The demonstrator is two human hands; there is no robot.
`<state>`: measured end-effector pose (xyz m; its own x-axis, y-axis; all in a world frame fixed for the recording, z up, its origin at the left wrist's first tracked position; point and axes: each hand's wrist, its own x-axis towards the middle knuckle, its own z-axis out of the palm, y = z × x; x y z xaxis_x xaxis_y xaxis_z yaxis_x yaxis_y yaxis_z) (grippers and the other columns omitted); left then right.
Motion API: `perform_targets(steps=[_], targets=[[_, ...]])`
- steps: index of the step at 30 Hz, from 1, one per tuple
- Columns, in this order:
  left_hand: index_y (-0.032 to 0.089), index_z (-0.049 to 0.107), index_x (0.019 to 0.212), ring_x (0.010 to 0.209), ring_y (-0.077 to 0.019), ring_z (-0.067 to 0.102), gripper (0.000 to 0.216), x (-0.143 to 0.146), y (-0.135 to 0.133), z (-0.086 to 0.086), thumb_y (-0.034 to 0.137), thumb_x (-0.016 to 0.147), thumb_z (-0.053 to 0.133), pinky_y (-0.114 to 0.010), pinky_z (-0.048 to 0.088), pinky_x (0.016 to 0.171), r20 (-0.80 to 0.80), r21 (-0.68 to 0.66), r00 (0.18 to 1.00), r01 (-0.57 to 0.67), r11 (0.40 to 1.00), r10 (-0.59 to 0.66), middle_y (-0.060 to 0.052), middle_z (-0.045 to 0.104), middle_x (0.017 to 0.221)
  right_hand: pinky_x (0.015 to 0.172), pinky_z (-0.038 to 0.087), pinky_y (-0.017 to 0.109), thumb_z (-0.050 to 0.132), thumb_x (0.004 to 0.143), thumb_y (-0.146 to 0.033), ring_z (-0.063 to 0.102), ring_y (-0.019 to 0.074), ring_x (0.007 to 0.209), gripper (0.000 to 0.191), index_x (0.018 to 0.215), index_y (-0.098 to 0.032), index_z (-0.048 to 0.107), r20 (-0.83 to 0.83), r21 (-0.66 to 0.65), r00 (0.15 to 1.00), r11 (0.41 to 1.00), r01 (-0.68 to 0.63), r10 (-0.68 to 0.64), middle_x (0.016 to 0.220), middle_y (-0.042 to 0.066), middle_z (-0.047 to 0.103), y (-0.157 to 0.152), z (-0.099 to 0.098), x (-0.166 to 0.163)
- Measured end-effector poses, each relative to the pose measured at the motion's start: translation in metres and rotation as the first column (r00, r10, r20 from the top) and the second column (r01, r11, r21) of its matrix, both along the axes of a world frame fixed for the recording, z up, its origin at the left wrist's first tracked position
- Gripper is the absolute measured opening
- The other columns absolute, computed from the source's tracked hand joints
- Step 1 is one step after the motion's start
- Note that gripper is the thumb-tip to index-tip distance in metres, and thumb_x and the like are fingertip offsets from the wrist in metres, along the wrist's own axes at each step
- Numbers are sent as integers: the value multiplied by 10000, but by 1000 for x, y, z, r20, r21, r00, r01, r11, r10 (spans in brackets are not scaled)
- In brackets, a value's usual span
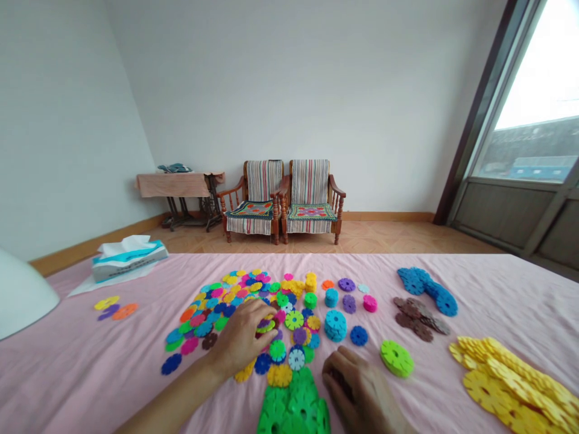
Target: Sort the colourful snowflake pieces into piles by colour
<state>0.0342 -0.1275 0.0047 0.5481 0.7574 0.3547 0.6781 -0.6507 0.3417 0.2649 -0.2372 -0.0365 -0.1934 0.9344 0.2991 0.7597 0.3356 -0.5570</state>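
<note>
My left hand [239, 339] reaches over a spread of mixed-colour plastic snowflake discs. Its thumb and fingers are closed around a lime-green disc [266, 327], with other discs close under the fingertips. My right hand [362, 392] rests on the cloth with curled fingers; what they hold, if anything, is hidden. Left of it lies a heap of large green discs [296, 404]. Just beyond it are a light-blue stack [335, 324] and a dark-blue disc [359, 336]. A lime-green stack [397, 358] stands to its right.
Large yellow discs [511, 386], brown discs [418, 316] and blue discs [427, 289] lie in groups on the right. A tissue box [129, 262] and a few loose discs [124, 311] are on the left. A white rounded object [22, 295] juts in. Two chairs [312, 205] stand beyond the pink cloth [452, 265].
</note>
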Motion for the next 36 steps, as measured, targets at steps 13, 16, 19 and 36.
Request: perform_targets(steps=[13,16,19,36], targets=[[212,661,751,837,-216,569,141,8,1,-3,124,808,566,-314,427,760,-112,55,992,-48,997,54,-29,625,784,613,411,247,397,939,-234,594,158,711,219,788,-217,556,-17,49,1000,999,-12,12,787,26,602,2,-11,0],[204,616,716,820,-220,561,211,9,2,1,118,854,481,-334,415,774,-109,80,989,-94,992,102,-36,616,776,624,417,247,396,941,-230,597,156,722,215,796,-213,555,-8,32,1000,999,-16,16,797,28,604,2,-8,0],[191,589,751,845,-231,565,260,11,10,10,136,910,390,-354,409,794,-81,91,980,-172,981,179,-60,623,818,633,424,245,404,938,-226,602,155,733,201,805,-212,554,-4,20,1000,1000,-22,22,812,30,611,2,-6,0],[162,591,1143,965,-202,636,271,19,59,-2,311,917,586,-410,537,822,-357,-176,926,-199,964,126,-69,627,1149,626,428,246,405,933,-209,606,157,722,201,801,-209,556,14,27,1000,999,-26,25,804,31,610,1,-5,1]])
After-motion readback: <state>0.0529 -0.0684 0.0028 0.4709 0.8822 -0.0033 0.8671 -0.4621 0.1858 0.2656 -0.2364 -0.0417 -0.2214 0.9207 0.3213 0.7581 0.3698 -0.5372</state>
